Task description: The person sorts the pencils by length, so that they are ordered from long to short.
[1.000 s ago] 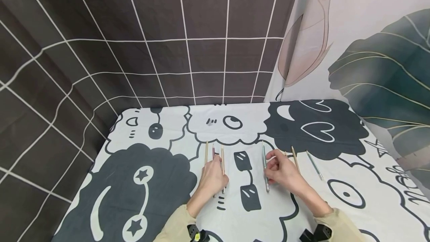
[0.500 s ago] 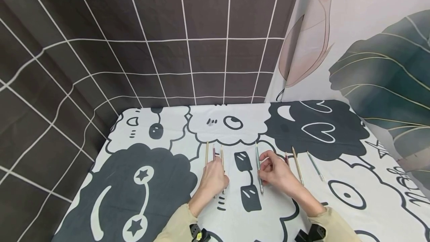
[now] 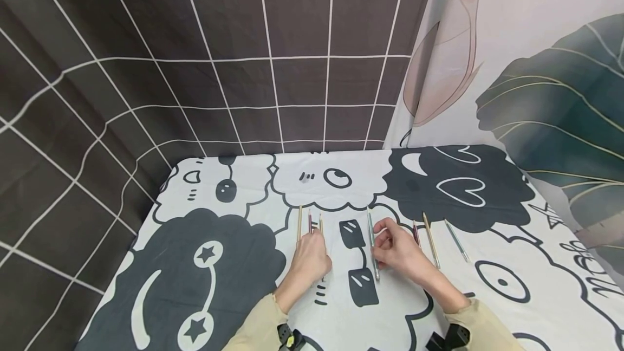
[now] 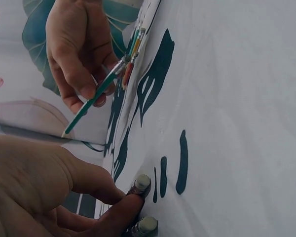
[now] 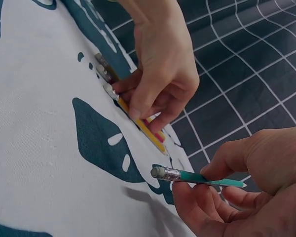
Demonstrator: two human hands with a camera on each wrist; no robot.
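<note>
My right hand [image 3: 397, 245] pinches a green pencil [image 5: 188, 177] between thumb and fingers, its eraser end toward me; in the right wrist view it is raised off the cloth. To the left, my left hand [image 3: 310, 256] has thumb and fingertips on a yellow pencil [image 5: 149, 134], the rightmost of a small row. Beside that one lie a red pencil [image 3: 310, 221] and another yellow pencil [image 3: 299, 222], partly hidden by the left hand. Their eraser ends also point toward me.
Right of my right hand lie a red pencil [image 3: 416, 232], a yellow pencil [image 3: 431, 241] and a green pencil [image 3: 456, 240], slightly slanted. The table wears a black-and-white cartoon cloth [image 3: 390, 313]. A dark grid curtain [image 3: 234, 69] hangs behind, with a leaf-patterned one [image 3: 551, 123] at right.
My right hand has moved left with the green pencil, nearer to the left row. The red pencil on the right has come into fuller view. My left hand has stayed nearly in place.
</note>
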